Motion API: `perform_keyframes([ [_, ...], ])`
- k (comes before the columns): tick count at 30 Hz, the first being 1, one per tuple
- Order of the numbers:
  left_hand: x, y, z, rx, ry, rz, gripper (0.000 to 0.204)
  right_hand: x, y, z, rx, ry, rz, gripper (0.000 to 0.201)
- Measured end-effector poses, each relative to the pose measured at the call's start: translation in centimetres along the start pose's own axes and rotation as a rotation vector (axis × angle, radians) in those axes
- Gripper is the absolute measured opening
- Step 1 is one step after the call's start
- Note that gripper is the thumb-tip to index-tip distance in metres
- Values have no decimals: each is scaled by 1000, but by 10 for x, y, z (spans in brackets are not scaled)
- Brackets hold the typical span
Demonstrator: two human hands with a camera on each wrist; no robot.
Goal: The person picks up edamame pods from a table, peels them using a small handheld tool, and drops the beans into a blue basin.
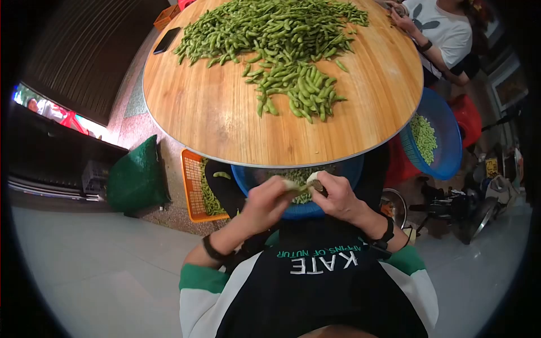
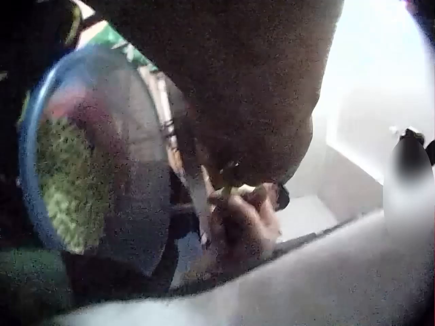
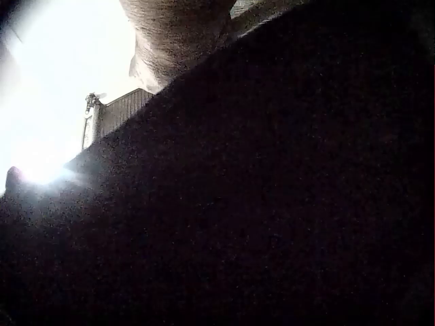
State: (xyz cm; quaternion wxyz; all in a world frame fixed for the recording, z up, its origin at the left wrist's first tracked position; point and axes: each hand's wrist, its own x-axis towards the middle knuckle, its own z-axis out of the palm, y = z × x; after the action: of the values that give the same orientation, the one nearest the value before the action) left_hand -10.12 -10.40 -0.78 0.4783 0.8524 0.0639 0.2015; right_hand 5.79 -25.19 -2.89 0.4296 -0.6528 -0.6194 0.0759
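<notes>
Both hands meeting just below the near edge of the counter (image 1: 225, 121), over a blue basin (image 1: 253, 177) set on the lap; left hand (image 1: 265, 204) and right hand (image 1: 335, 197) with fingers curled round the two ends of one green pod (image 1: 304, 187), pinched between them and apparently being split; pale wrappings on the fingertips (image 1: 311, 177); dark bands on both wrists. Seen dimly from the left wrist, the same pod end (image 2: 228, 193) poking up from the curled fingers, with the basin (image 2: 30, 197) to the left holding a layer of green shelled beans (image 2: 68, 190). Nothing usable from the right wrist, only dark cloth and glare. As for progress: judged well short of half done; a large heap of pods (image 1: 270, 28) spread across the far half of the counter, a smaller heap (image 1: 301, 87) pulled nearer the middle, a few strays around it, all looking unopened. Done so far, as far as visible: a modest layer of beans in the near basin; an orange crate (image 1: 194, 188) on the floor to the left with green husks inside, seemingly the empties. To the right, a second blue basket (image 1: 445, 141) with beans in it, beside another person (image 1: 445, 31) seated at the far right edge. Left to do, by this estimate: most of the pods on the counter.
</notes>
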Motion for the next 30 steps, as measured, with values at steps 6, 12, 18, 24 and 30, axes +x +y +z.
perform_keyframes([
  [6, -14, 9, -92, 856, -208, -132, 18, 4, 2, 0, 198, -27, 12, 19],
  [12, 98, -44, -67, 755, 37, 254, 28, 7, 5, -7, 4, -213, 49, 21],
  [18, 149, -86, -69, 885, -80, 200, 20, 0, 8, -15, 449, -89, 434, 28],
  [24, 128, -62, -57, 700, 20, 415, 20, 12, 12, -24, 951, -36, 577, 42],
  [30, 80, -25, 0, -689, -49, -424, 13, 21, 6, -22, 1244, 21, 621, 41],
])
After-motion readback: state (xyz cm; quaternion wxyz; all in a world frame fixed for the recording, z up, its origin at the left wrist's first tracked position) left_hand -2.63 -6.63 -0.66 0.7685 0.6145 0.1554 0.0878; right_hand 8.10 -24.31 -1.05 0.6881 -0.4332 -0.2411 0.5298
